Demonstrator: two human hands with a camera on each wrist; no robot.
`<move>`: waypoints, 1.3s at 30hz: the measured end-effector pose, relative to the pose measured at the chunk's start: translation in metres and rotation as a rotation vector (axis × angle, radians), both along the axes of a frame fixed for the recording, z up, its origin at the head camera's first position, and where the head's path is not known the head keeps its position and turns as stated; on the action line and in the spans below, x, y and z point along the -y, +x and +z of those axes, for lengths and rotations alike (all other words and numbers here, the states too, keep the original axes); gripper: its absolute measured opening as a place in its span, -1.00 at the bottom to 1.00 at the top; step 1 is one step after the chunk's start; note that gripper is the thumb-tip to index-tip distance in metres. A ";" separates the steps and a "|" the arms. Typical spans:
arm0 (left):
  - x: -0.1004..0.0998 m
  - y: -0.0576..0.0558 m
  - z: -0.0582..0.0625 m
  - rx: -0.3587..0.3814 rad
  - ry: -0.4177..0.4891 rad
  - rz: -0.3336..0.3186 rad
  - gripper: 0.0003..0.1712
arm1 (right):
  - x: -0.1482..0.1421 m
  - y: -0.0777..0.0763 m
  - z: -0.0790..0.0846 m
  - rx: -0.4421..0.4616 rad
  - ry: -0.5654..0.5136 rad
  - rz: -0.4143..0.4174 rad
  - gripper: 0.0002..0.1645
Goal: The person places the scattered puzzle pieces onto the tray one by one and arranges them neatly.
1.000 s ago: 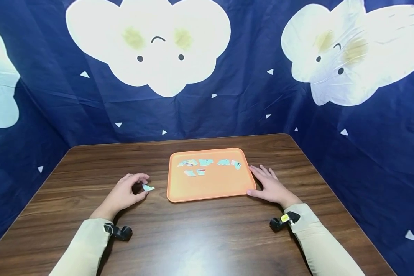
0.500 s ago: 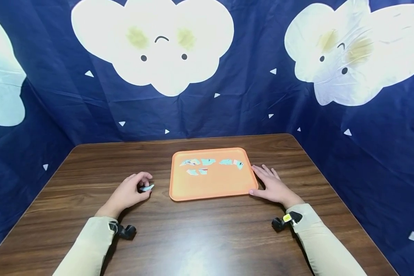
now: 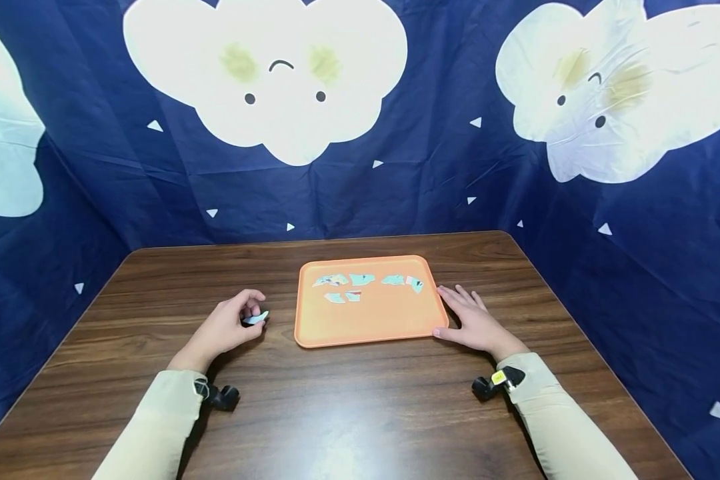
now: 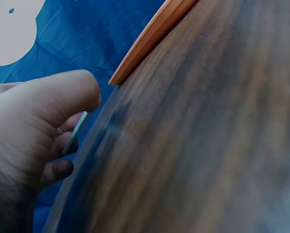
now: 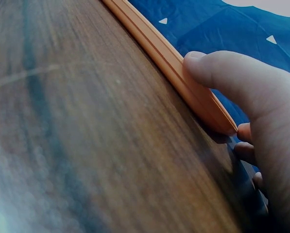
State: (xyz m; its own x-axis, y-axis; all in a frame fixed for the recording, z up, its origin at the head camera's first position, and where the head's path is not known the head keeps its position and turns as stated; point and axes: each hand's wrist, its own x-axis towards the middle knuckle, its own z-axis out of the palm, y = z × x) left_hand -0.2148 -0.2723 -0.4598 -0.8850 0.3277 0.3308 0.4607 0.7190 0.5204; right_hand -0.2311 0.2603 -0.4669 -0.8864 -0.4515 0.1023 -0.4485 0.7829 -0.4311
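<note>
My left hand is over the table to the left of an orange tray. Between its thumb and fingers it pinches a flat, pale blue puzzle piece. Seen from the left wrist, that puzzle piece is tilted nearly edge-on, partly covered by the thumb and fingers. At the tray's right end, my right hand rests with fingers spread along the rim. In the right wrist view its thumb lies against the tray's rim. Several irregular printed pieces lie in the tray's far half.
The brown wood-grain table runs up to a dark blue cloth backdrop with white clouds and small triangles. A small black camera is strapped on the left wrist, another camera on the right.
The left hand has risen slightly, and the puzzle piece has tipped more upright in its fingers. The head view has shifted a little. My right hand stays at the tray's rim.
</note>
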 end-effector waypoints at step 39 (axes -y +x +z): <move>-0.157 -0.056 0.036 0.004 -0.082 -0.167 -0.52 | -0.002 -0.004 -0.003 -0.006 -0.001 0.003 0.19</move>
